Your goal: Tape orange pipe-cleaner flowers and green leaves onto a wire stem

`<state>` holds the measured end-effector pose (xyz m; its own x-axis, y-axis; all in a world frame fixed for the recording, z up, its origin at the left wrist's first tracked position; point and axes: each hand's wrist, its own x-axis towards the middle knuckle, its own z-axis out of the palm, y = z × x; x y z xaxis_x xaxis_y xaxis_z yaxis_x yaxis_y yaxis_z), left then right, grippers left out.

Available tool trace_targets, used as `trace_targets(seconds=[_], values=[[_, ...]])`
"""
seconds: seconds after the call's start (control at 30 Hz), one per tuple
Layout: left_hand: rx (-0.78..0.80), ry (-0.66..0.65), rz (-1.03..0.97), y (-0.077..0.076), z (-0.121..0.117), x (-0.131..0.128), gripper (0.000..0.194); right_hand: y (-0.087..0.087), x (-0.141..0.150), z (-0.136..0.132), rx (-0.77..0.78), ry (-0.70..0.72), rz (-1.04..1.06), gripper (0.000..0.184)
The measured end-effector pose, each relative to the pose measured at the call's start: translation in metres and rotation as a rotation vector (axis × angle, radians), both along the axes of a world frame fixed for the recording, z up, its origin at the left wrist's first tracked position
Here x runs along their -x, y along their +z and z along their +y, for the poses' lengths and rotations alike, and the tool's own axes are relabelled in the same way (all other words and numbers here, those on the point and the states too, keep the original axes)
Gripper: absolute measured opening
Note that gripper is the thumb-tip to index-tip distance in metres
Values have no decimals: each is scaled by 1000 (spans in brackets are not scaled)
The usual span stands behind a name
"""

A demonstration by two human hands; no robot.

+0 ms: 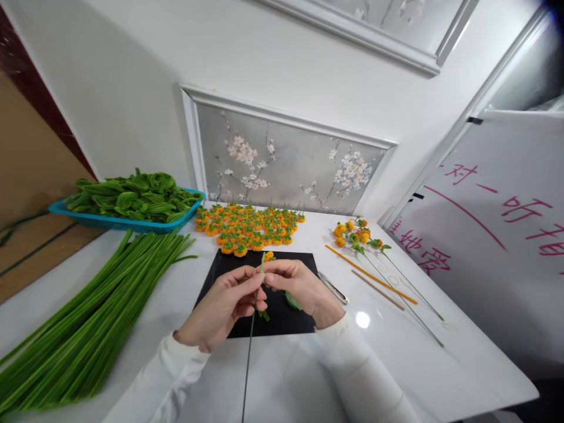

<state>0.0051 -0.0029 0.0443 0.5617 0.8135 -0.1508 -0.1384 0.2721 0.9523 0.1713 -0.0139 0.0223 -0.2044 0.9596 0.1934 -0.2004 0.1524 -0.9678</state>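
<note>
Both hands meet above a black mat [286, 324] at a thin green stem [249, 364], which runs down toward the table's front edge. Closed in a pinch, my left hand [224, 302] holds the stem just below its top. My right hand [304, 285] pinches the stem's upper end, fingertips touching those of the left. A small yellow-orange flower [268, 256] shows just behind the fingers. Partly hidden under my right hand is a round green item [292, 301]. Small green pieces [264, 315] lie on the mat.
Many orange flower heads [251, 226] stand behind the mat. At left are a blue tray [185, 218] of green leaves and a bundle of long green stems [97, 317]. Scissors [333, 288], an orange stick [370, 274] and flowering stems [352, 232] lie at right.
</note>
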Motion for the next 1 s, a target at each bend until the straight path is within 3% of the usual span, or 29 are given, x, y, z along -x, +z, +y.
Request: trace_targets(seconds=[0.1, 0.3, 0.4, 0.57, 0.77, 0.9, 1.0], values=[[24, 15, 37, 2, 2, 1, 19, -3, -1, 7, -98, -71, -150, 20], [31, 90, 75, 4, 4, 1, 17, -5, 2, 17, -235, -425, -1023, 22], [40, 105, 65, 4, 4, 1, 16, -7, 7, 17, -235, -445, -1175, 12], [45, 116, 33, 6, 4, 2, 14, -14, 11, 17, -225, -456, -1334, 14], [30, 92, 28, 6, 4, 2, 14, -5, 0, 10, -249, -592, -1264, 13], [25, 91, 23, 7, 3, 1, 14, 6, -7, -8, -280, -745, -767, 14], [31, 92, 10, 7, 1, 0, 14, 10, -2, -28, -111, -623, -331, 15]])
